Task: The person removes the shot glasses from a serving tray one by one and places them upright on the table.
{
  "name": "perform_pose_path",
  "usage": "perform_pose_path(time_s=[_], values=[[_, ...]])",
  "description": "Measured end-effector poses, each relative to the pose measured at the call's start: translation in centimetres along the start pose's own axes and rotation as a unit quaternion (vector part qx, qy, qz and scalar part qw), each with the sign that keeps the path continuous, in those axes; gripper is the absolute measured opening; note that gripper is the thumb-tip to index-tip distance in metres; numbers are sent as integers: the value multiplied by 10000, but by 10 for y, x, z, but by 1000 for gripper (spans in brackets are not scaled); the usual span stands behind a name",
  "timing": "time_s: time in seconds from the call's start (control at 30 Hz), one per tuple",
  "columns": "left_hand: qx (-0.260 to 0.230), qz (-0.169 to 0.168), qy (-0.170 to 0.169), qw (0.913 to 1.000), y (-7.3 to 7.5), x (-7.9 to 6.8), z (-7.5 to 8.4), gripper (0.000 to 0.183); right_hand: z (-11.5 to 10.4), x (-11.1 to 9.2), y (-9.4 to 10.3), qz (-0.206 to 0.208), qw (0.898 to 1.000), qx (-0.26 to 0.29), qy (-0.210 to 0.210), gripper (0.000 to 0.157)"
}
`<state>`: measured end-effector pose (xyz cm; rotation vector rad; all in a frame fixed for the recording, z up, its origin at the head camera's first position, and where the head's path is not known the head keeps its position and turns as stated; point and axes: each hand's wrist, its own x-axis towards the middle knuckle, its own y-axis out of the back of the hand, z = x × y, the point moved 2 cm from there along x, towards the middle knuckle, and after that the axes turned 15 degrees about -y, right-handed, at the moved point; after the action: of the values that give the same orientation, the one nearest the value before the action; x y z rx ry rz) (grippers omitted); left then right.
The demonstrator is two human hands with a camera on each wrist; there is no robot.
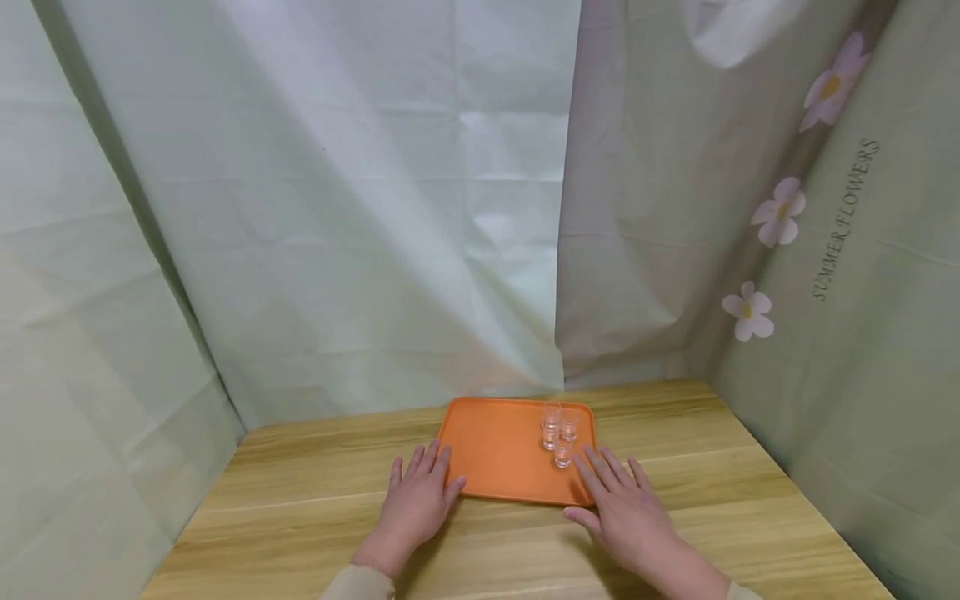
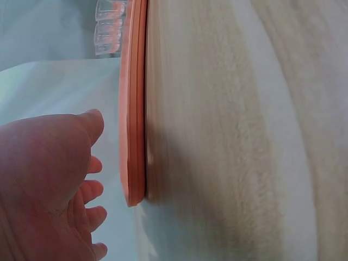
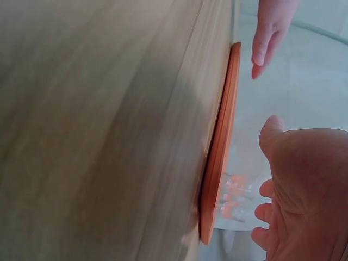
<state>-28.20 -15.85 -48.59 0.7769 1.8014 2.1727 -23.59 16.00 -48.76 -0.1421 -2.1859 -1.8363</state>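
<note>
A rectangular orange tray lies on the wooden table. Several small clear glasses stand grouped on its right part. My left hand is at the tray's front left corner, fingers spread and straight, holding nothing. At the front right corner my right hand has its fingers stretched out too, close to the nearest glass. From the left wrist, the thumb and palm show above the level of the tray's ridged side. In the right wrist view both hands appear above the tray, with the glasses beyond its rim.
The wood-grain table extends to both sides and in front of the tray. Pale green cloth hangs behind the table, and more cloth with printed flowers runs along the right side.
</note>
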Motion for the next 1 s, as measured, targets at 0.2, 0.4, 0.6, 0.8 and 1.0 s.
perform_pose_path(time_s=[0.2, 0.4, 0.6, 0.8, 1.0], values=[[59, 16, 15, 10000, -4, 2, -4, 63, 6, 3, -1, 53, 10000, -77, -1, 75], [113, 11, 43, 9999, -7, 4, -9, 62, 9, 9, 0, 21, 10000, -72, -65, 70], [24, -59, 77, 10000, -10, 4, -10, 62, 13, 15, -3, -226, 9995, -84, -200, 71], [-22, -47, 91, 9999, -13, 5, -12, 61, 13, 19, -4, -414, 9987, -47, -295, 71], [-37, -56, 114, 9999, -14, 6, -12, 61, 11, 21, -5, -612, 9973, -3, -414, 71]])
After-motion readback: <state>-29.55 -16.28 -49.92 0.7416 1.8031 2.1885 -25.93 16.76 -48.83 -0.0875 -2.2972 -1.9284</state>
